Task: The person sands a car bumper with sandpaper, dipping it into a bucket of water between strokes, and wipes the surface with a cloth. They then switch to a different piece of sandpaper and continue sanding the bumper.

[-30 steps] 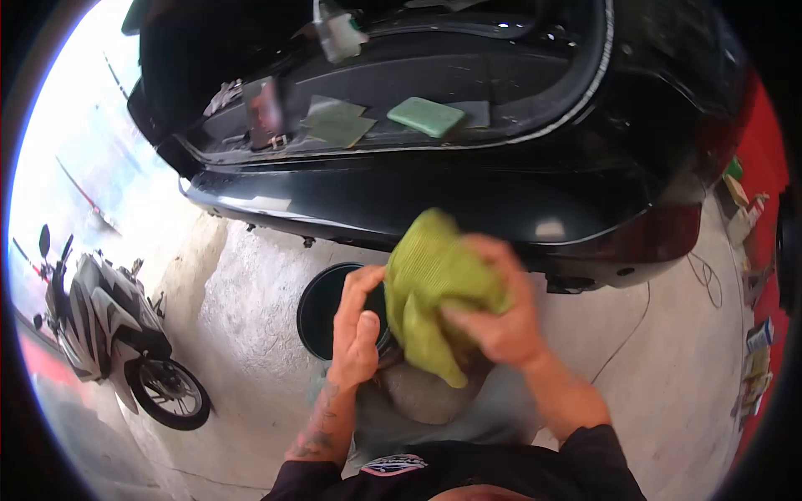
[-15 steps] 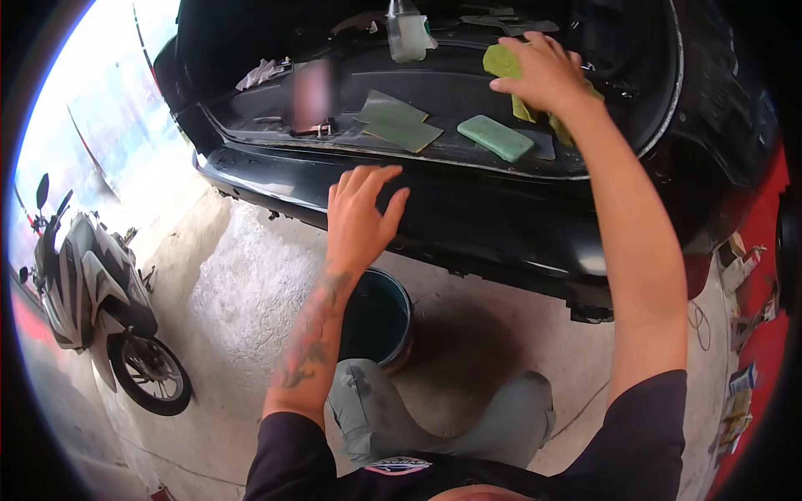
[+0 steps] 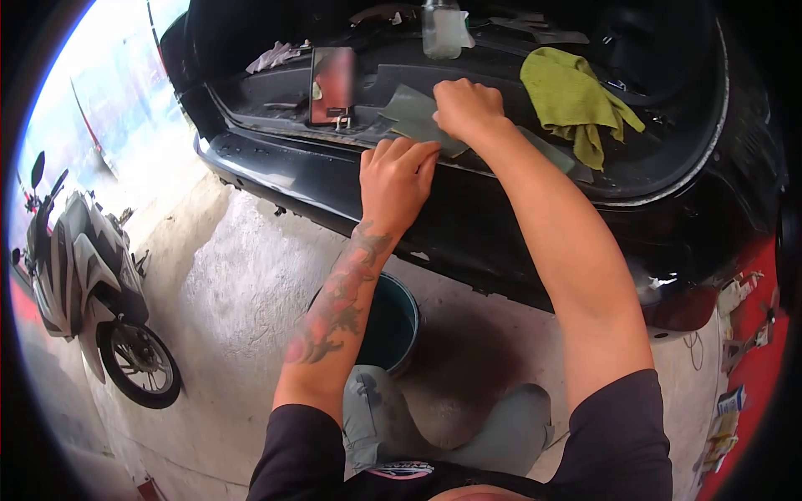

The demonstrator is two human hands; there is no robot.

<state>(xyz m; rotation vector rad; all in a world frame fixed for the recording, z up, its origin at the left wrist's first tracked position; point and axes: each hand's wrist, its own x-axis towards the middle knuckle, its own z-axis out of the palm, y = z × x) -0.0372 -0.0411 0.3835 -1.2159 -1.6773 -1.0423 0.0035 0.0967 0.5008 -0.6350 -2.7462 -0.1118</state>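
My left hand [image 3: 394, 177] is closed at the black bumper [image 3: 276, 173], its fingertips by the lower edge of dark green-grey sheets [image 3: 409, 108]. Just up and to the right, my right hand [image 3: 469, 108] is also closed, above the right side of those sheets. What either hand grips, if anything, is hidden by the fingers. A crumpled yellow-green cloth [image 3: 564, 92] lies in the open trunk, right of my right hand. Partly behind my right forearm is a flat green piece [image 3: 547, 152].
An upright phone-like panel [image 3: 332, 88] and a bottle [image 3: 443, 32] stand in the trunk, near a pale crumpled cloth [image 3: 271, 57]. Below the bumper is a dark bucket [image 3: 399, 326]. A motorcycle [image 3: 92, 284] stands at the left.
My right hand has let go of the yellow-green cloth and moved left and down over the sheets. My left hand has moved up and right and closed. The view has shifted slightly.
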